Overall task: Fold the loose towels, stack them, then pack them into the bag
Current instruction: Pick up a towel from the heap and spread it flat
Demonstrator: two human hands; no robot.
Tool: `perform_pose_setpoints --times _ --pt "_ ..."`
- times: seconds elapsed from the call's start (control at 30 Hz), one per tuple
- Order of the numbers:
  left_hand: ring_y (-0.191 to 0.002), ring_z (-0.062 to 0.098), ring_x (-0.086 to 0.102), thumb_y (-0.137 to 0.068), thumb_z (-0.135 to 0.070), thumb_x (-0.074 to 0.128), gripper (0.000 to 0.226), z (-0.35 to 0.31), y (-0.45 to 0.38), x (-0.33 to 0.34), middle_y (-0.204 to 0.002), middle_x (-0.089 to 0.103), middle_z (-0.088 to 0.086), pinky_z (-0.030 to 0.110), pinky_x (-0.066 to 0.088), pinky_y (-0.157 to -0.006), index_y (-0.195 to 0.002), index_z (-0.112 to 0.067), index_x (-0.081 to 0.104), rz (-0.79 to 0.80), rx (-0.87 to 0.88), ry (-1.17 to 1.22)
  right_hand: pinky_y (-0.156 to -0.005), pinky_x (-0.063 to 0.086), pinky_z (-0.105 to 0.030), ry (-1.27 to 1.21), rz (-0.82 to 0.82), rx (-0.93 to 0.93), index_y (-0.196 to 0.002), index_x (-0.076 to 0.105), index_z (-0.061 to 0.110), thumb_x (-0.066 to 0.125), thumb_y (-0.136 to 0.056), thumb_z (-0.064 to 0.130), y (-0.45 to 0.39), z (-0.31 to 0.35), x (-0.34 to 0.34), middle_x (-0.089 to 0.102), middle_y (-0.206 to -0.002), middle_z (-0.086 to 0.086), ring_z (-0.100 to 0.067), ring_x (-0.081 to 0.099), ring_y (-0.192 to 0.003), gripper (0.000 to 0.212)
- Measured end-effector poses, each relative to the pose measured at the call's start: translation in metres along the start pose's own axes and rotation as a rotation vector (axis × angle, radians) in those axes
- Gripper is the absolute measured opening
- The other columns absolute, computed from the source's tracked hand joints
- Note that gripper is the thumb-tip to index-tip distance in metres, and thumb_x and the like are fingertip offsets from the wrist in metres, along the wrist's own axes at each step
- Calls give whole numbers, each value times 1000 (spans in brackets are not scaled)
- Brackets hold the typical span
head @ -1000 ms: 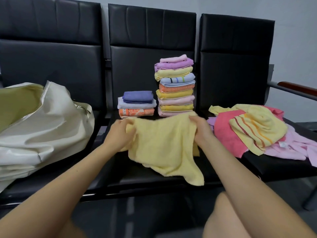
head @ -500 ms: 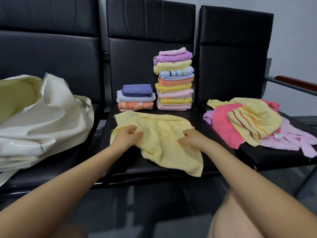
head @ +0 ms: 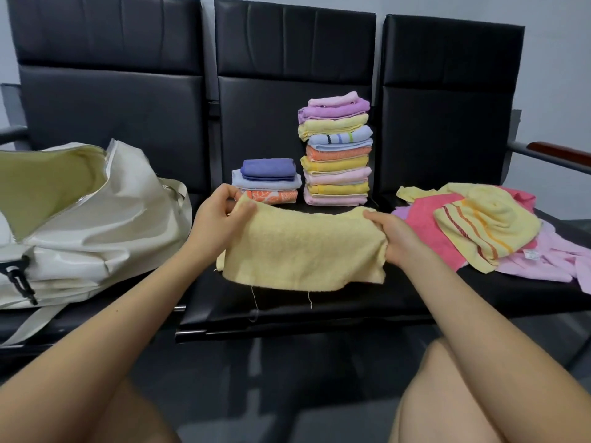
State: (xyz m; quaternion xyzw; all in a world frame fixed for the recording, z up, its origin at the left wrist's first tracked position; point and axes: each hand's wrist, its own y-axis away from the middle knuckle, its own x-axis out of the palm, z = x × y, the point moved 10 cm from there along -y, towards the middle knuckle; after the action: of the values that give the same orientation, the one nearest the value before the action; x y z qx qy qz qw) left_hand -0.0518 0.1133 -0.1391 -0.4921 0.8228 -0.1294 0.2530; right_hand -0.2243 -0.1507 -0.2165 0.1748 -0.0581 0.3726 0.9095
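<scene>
A pale yellow towel [head: 303, 247], folded over once, hangs just above the middle black seat [head: 287, 305]. My left hand [head: 214, 222] pinches its upper left corner and my right hand [head: 396, 238] grips its right edge. Behind it stand a tall stack of folded towels [head: 335, 148] and a short stack [head: 267, 182] topped by a blue one. Loose towels [head: 486, 228], yellow striped, pink and lilac, lie heaped on the right seat. The cream bag [head: 89, 219] lies open on the left seat.
Three black padded seats form a bench with tall backrests [head: 294, 59]. A wooden-topped armrest [head: 556, 153] juts out at the far right. My bare knees [head: 447, 394] are below the seat's front edge.
The towel lay spread on the middle seat half a second ago. Both hands have since folded it in half and lifted it by its top edge.
</scene>
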Motion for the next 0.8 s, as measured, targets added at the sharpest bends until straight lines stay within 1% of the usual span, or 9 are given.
perform_pose_setpoints --times 0.13,0.23,0.3,0.37,0.47,0.57,0.67,0.73,0.8 --pt "-71 16 51 -89 -25 62 13 13 1 2 -78 57 3 32 39 -64 -96 -18 54 -38 4 -301 -92 50 -37 232 -113 12 -129 57 5 64 -89 18 -25 -12 -7 66 -116 -12 -25 64 -103 43" --pt "-92 17 52 -86 -25 67 32 30 4 23 -96 51 -1 29 42 -78 -115 -20 55 93 15 -484 -90 43 -34 801 -284 -88 -141 43 8 60 -91 20 -34 -3 -17 50 -138 -12 -26 52 -118 55" --pt "-103 12 46 -85 -30 69 36 25 8 40 -105 48 -5 26 39 -88 -117 -22 57 202 152 -585 -95 44 -36 1044 -293 -251 -143 39 13 63 -89 24 -29 8 -9 47 -139 -12 -28 48 -124 60" --pt "-102 9 47 -84 -43 64 30 19 20 61 -101 53 -9 27 40 -89 -108 -25 63 395 277 -617 -81 46 -30 998 -201 -378 -128 52 19 66 -89 27 -16 15 8 58 -117 -5 -19 56 -104 43" --pt "-90 5 51 -74 -65 48 44 35 45 87 -92 57 -11 30 45 -86 -94 -30 66 719 243 -674 -70 43 -24 989 216 -458 -93 67 23 71 -86 26 8 -5 62 65 -90 0 -8 56 -78 9" --pt "-97 5 49 -75 -66 61 42 59 59 97 -104 53 -12 29 44 -88 -102 -34 59 840 182 -785 -76 44 -20 1243 605 -390 -96 69 26 78 -78 35 31 -55 97 62 -92 4 -3 52 -78 22" --pt "-96 5 49 -67 -76 48 52 62 59 96 -102 52 -12 32 46 -88 -100 -37 59 835 201 -736 -84 42 -22 1409 631 -486 -98 66 32 78 -77 41 31 -65 107 55 -97 3 -7 49 -90 25" --pt "-96 9 52 -71 -70 41 51 62 58 92 -101 52 -11 34 47 -86 -99 -34 61 801 232 -724 -86 43 -26 1396 599 -544 -89 64 31 71 -84 34 32 -61 112 56 -95 4 -8 48 -91 9" --pt "-91 16 54 -78 -60 31 51 56 59 94 -98 54 -5 35 48 -78 -98 -23 60 742 315 -765 -83 43 -29 1469 564 -652 -85 59 27 61 -91 28 35 -58 120 56 -90 7 -10 48 -88 6"
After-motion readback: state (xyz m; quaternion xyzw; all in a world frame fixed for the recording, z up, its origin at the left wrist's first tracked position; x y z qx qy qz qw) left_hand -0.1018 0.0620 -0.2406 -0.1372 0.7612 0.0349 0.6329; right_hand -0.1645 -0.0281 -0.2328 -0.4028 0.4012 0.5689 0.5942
